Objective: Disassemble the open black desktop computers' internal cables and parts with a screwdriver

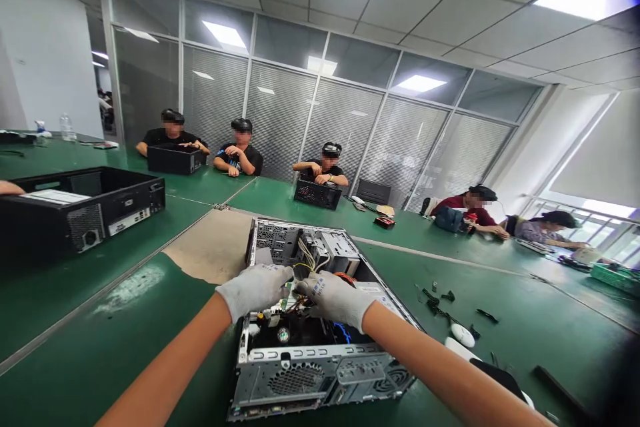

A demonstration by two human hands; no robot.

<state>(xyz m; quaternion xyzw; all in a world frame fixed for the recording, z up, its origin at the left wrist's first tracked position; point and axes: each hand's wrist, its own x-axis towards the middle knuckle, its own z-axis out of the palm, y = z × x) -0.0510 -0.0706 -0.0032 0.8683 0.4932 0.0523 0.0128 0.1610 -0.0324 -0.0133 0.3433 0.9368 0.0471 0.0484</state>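
Both gloved hands, left hand (254, 288) and right hand (336, 297), reach into the open computer case (305, 320) lying on the green bench (100, 347), fingers pinched narrow on cables (306, 255) near its centre. Loose screws and clips (440, 303) lie at three o'clock. Judged step: freeing internal wiring, which calls for a gentle, steady pull.

Both of my forearms extend forward from the lower edge of the view, bare from wrist to elbow, and converge toward the centre. Each hand wears a light grey knit glove.

My left hand (254, 288) is palm-down, knuckles up, fingers curled downward and inward toward the right. My right hand (336, 296) is also palm-down, angled toward the left, fingers bent with the fingertips pointing down. The fingertips of the two hands sit just beside each other; whether they pinch anything cannot be determined.
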